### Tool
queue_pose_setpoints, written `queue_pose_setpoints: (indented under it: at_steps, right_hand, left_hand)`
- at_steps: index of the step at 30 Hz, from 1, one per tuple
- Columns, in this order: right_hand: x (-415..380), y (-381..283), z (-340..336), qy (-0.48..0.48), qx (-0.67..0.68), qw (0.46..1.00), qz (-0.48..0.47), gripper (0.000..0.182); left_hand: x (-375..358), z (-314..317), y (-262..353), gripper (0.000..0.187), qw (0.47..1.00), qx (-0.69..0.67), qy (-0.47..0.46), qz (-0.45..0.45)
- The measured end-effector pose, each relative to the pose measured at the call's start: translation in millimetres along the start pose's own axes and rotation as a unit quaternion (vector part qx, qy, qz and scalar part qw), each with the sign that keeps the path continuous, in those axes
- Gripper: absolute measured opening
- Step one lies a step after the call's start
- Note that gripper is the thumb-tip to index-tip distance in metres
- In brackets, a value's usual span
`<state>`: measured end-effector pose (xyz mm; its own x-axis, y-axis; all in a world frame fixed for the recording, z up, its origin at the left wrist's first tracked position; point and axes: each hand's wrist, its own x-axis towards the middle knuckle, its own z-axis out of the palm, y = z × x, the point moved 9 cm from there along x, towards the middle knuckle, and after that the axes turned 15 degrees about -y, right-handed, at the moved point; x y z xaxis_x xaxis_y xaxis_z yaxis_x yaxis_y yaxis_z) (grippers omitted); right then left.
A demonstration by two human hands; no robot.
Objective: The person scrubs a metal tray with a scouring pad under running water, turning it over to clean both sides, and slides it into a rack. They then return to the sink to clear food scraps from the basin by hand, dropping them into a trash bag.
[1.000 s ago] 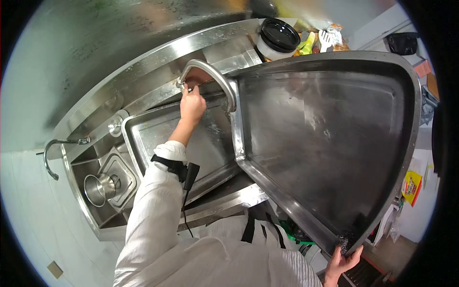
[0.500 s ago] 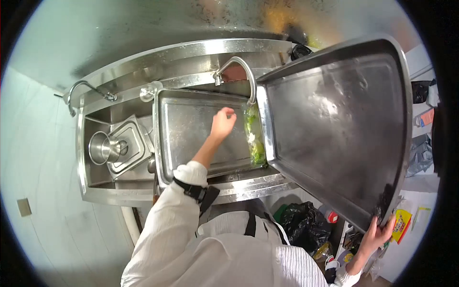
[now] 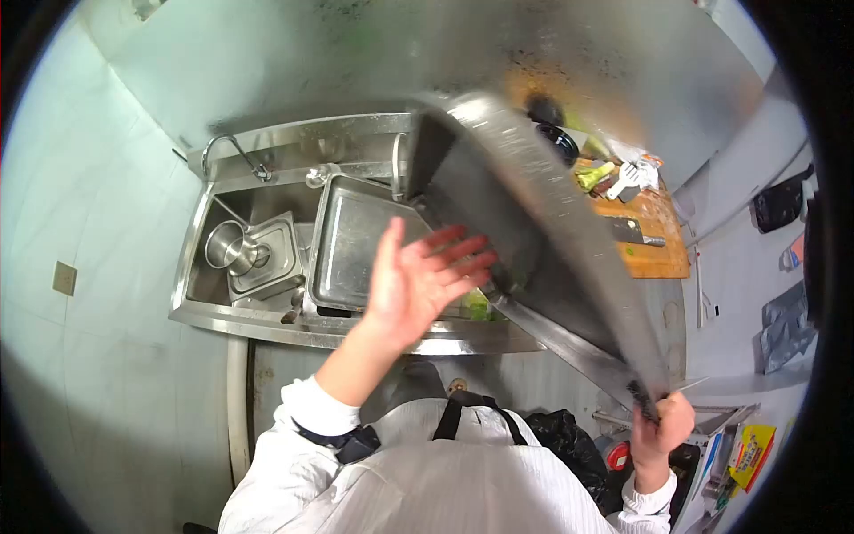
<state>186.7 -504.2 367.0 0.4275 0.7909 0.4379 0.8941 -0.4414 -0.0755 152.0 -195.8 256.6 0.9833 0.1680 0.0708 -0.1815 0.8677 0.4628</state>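
Observation:
A large, deep metal tray [image 3: 543, 240] stands tilted on its side over the right of the sink, blurred by motion. My right hand [image 3: 663, 432] grips its lower right corner, and a dark, frayed-looking patch [image 3: 642, 402] shows at that corner beside the fingers. My left hand [image 3: 427, 276] is raised palm up with fingers spread, holding nothing; its fingertips overlap the tray's near edge in this view. Below it, a second, shallower metal tray [image 3: 351, 236] lies in the sink. Some green leaves [image 3: 479, 307] show between the two trays, partly hidden.
The left basin [image 3: 197, 267] holds a metal pot [image 3: 229, 246] and a lidded pan. Faucets rise behind the basins. On the right, a wooden cutting board [image 3: 658, 254] bears a cleaver [image 3: 627, 230] and vegetables. A black bag [image 3: 565, 445] sits low by my body.
The large tray has swung up and tilted steeply, its right side coming leftward with my right hand. My left hand has opened and risen toward it. The view has shifted, showing the cutting board.

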Motion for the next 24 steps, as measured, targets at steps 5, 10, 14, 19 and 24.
queue_pose_setpoints:
  at_steps: [5,10,14,19,24]
  right_hand:
    - [-27.6,-15.7,5.1,-0.035,0.001,0.992,-0.122,0.027]
    - [-56.8,-27.4,6.1,0.058,0.045,0.97,-0.232,0.021]
    - [-65.1,-50.0,39.3,0.046,0.038,0.963,-0.264,0.02]
    - [-72.1,-59.5,108.4,0.018,0.055,0.951,-0.303,0.015]
    - [-97.3,-69.7,184.0,-0.079,0.03,0.954,-0.288,0.011]
  left_hand:
    - [-45.7,37.6,48.0,0.062,0.97,0.092,0.179,0.137]
    - [-120.9,37.4,52.7,0.05,0.968,0.054,0.213,0.119]
    - [-202.7,-32.8,69.3,0.025,0.885,0.251,0.373,0.121]
    - [-218.3,-83.6,48.4,0.023,0.915,0.158,0.356,0.104]
    - [-218.6,-160.5,29.1,0.025,0.934,0.117,0.339,0.009]
